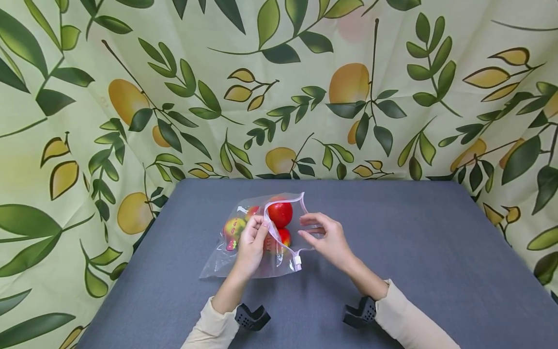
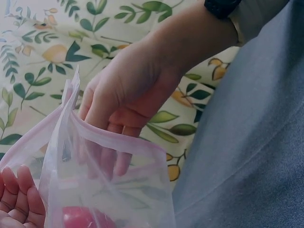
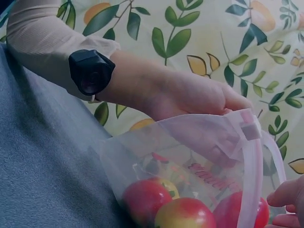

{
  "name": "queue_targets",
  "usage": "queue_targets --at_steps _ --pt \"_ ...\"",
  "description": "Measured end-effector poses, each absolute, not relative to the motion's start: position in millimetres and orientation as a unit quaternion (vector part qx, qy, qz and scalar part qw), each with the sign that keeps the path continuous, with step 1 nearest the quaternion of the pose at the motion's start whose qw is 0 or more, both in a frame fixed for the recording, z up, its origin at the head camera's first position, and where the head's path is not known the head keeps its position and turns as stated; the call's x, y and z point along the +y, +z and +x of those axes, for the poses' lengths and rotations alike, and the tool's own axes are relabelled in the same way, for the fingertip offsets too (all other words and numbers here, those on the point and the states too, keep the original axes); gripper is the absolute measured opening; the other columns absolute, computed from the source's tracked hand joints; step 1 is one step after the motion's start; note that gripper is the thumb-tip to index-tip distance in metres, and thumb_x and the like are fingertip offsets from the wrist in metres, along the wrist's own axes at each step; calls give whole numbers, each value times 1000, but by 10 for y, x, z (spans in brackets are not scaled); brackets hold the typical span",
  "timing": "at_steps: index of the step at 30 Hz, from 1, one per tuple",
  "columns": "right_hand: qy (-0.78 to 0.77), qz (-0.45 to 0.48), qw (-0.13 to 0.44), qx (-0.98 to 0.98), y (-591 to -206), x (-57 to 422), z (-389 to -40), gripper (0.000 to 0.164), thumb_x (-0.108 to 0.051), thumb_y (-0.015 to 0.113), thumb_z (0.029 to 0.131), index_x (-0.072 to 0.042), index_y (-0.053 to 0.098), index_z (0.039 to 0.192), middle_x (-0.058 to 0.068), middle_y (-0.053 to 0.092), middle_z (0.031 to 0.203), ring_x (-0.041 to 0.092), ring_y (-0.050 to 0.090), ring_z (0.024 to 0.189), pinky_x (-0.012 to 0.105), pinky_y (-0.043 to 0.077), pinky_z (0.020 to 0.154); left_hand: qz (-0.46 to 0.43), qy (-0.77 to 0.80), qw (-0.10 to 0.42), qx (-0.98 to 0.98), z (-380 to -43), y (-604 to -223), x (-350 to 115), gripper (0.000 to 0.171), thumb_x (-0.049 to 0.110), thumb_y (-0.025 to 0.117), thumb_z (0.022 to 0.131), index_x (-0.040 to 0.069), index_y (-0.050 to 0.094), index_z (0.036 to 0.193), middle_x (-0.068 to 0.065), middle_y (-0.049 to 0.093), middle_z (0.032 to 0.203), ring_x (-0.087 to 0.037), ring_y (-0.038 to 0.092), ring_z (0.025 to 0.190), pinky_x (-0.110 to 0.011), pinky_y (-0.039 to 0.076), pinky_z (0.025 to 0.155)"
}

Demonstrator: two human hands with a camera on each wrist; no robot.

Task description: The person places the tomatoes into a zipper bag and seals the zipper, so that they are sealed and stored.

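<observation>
Grey tbl (image 1: 414, 266), leafy bkgd cloth (image 1: 279, 121), bag (image 1: 273, 230) — open

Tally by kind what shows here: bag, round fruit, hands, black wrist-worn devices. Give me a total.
Clear bag: 1
Round fruit: 4 visible; more may be hidden
Hands: 2, left hand and right hand
Black wrist-worn devices: 2
Total visible: 9
</observation>
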State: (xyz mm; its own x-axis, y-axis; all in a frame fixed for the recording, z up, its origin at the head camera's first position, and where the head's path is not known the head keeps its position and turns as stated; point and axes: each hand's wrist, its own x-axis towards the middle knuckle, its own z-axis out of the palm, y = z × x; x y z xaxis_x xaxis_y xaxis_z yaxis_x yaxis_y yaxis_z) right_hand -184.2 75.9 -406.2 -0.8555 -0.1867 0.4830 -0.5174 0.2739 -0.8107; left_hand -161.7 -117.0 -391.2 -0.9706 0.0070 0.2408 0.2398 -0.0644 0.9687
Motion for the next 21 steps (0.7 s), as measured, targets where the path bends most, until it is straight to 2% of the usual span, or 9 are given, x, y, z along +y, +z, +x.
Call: queue_targets --at_steps 5,10,15,21 --pt "583 205 142 -773 -4095 869 -1819 27 5 74 77 3 66 103 22 70 97 16 69 85 16 57 75 -90 -724 80 -680 -1618 -3910 -1168 18 2 43 97 -16 42 102 12 52 71 -2 50 65 -13 42 60" --pt "605 178 138 -764 -4143 981 -1822 21 2 71 81 6 65 101 25 69 96 2 66 83 12 56 71 -90 -724 82 -679 -1625 -3920 -1171 18 1 43 97 -16 42 102 13 53 71 -1 51 65 -13 43 61" --pt "623 152 117 -758 -4190 1051 -1809 20 3 69 83 9 64 101 29 68 96 -6 63 81 13 55 70 -92 -727 78 -676 -1630 -3930 -1178 18 2 43 97 -16 41 101 11 52 71 -1 49 64 -13 41 59" --pt "627 138 101 -760 -4232 1086 -1797 21 3 69 83 10 63 102 31 67 97 -7 62 80 12 55 69 -88 -724 75 -680 -1629 -3929 -1176 19 2 43 97 -16 42 102 13 53 70 -2 50 64 -13 41 58"
